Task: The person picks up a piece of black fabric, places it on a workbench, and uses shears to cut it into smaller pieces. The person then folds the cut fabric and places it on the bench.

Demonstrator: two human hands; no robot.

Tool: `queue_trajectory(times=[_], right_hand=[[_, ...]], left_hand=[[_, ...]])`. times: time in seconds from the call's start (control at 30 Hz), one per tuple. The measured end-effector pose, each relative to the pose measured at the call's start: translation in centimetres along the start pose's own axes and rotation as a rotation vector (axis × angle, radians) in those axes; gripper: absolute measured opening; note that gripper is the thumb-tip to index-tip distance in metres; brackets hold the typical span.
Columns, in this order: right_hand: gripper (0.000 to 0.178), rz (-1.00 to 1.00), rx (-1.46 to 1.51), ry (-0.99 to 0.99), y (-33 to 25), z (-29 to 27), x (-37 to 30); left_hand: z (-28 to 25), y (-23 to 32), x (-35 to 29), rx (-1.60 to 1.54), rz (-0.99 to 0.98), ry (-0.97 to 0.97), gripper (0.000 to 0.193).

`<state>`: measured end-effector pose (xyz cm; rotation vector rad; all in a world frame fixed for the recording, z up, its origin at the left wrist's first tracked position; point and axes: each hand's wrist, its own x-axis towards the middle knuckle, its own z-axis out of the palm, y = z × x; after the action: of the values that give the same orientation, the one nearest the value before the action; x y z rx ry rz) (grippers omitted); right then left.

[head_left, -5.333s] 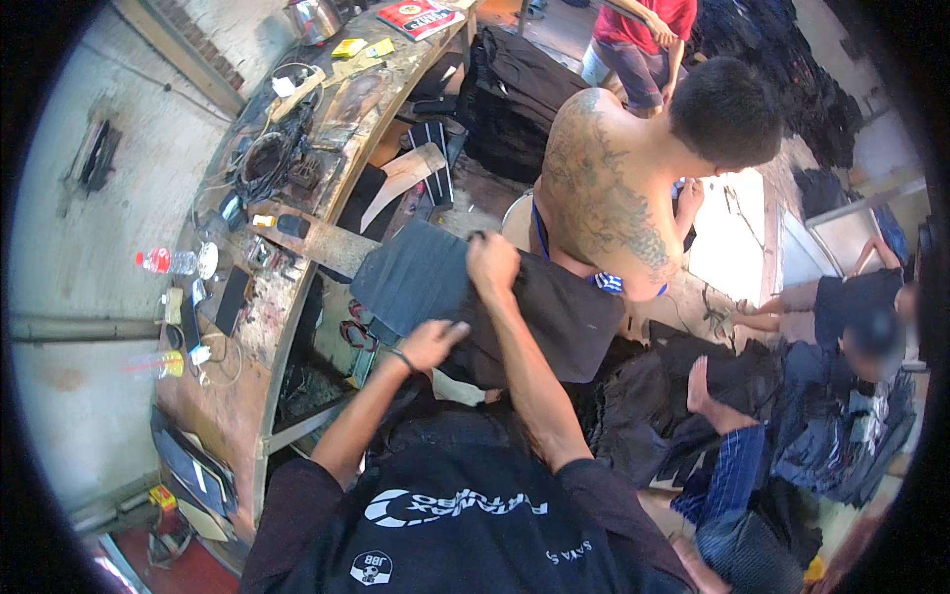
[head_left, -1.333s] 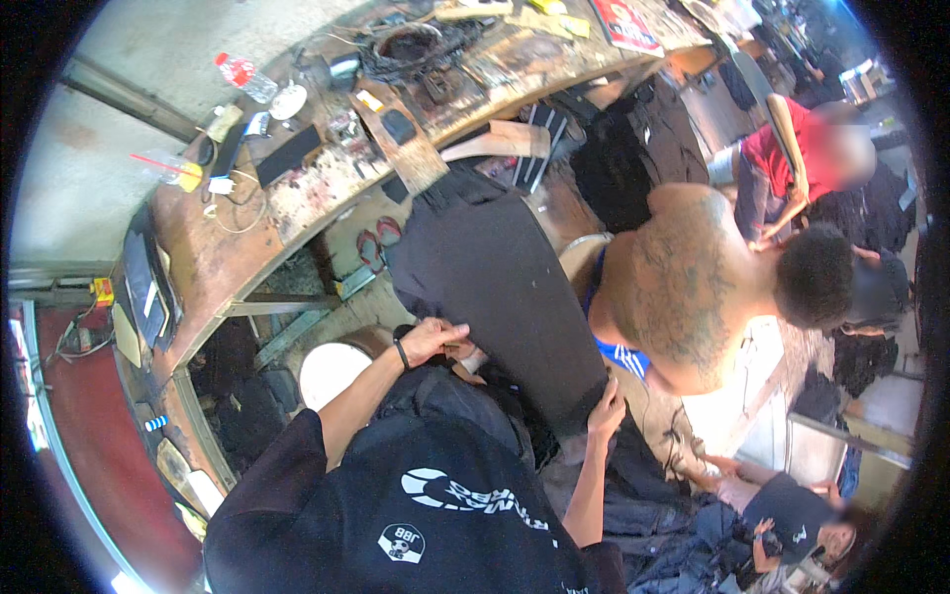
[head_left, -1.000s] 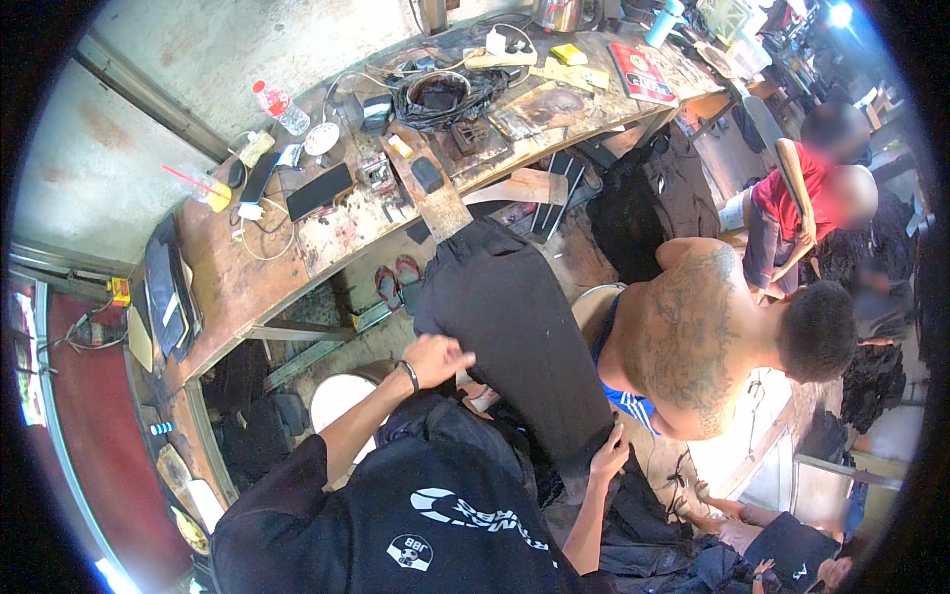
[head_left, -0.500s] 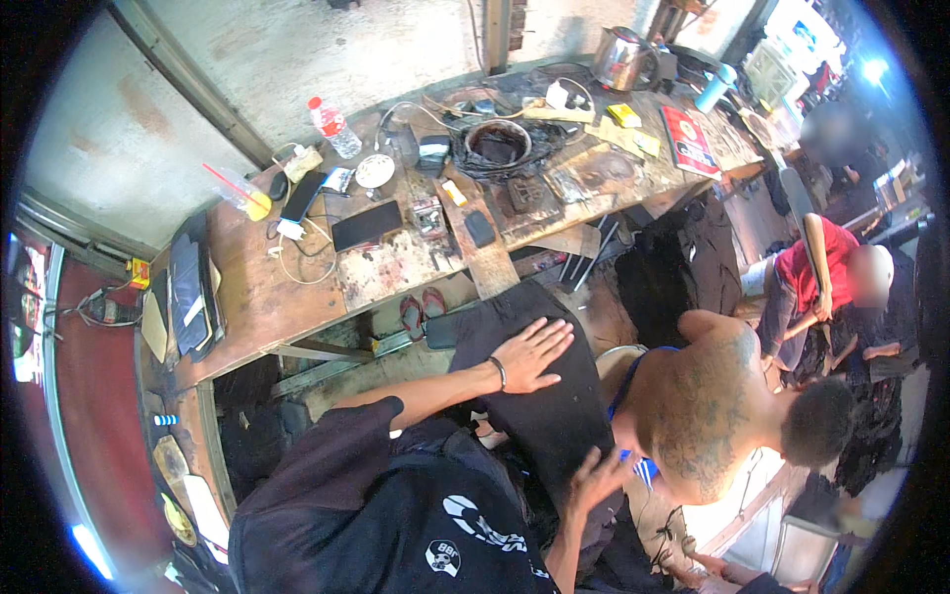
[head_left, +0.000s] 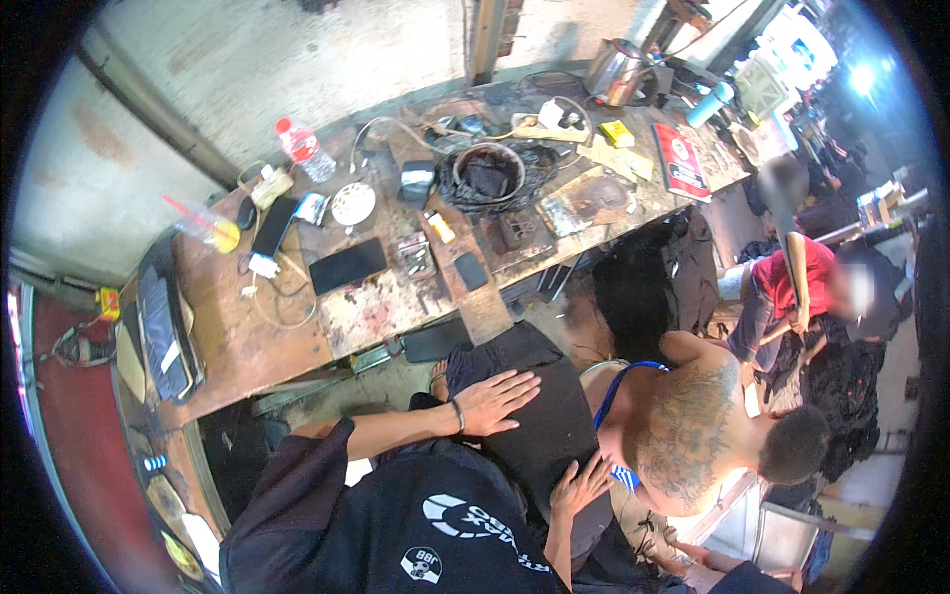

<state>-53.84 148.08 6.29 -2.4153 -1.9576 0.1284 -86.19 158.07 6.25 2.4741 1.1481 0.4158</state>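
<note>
A dark piece of cloth (head_left: 549, 396) is spread out in front of me, one end close to the table edge. My left hand (head_left: 498, 402), with a dark band at its wrist, lies palm down on the cloth, fingers stretched out. Farther right, my right hand (head_left: 580, 486) rests near the cloth's right edge with its fingers extended. Neither hand grips anything. What supports the cloth underneath is hidden.
A long stained table (head_left: 267, 337) crosses ahead, bearing a black phone (head_left: 347, 266), a plastic bottle (head_left: 307, 153), a dark-filled bowl (head_left: 488, 172) and a metal kettle (head_left: 615, 74). A bare-backed person (head_left: 683, 426) sits close at right; another in red (head_left: 797, 287) is behind.
My right hand has come down onto the cloth from just above its edge. My left hand has slid back toward me, and the cloth's far end looks folded now.
</note>
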Motion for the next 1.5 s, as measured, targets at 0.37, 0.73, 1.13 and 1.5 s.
queue_trajectory(times=[0.37, 0.73, 1.13, 1.5], right_hand=[[0.064, 0.392, 0.016, 0.064, 3.7, 0.7, -3.4], [0.061, 0.429, 0.029, 0.089, 3.1, 0.6, -3.1], [0.063, 0.439, 0.072, 0.108, 3.1, 0.5, -3.1], [0.066, 0.452, 0.106, 0.101, 2.7, -0.4, -2.9]], left_hand=[[-5.1, 2.1, 3.0, -0.015, -0.035, -0.303, 0.073], [0.5, 0.8, 7.0, -0.003, 0.082, -0.061, 0.09], [-0.2, 0.9, 7.4, 0.003, 0.074, -0.083, 0.09], [-0.8, 0.6, 7.5, -0.087, 0.139, -0.091, 0.081]])
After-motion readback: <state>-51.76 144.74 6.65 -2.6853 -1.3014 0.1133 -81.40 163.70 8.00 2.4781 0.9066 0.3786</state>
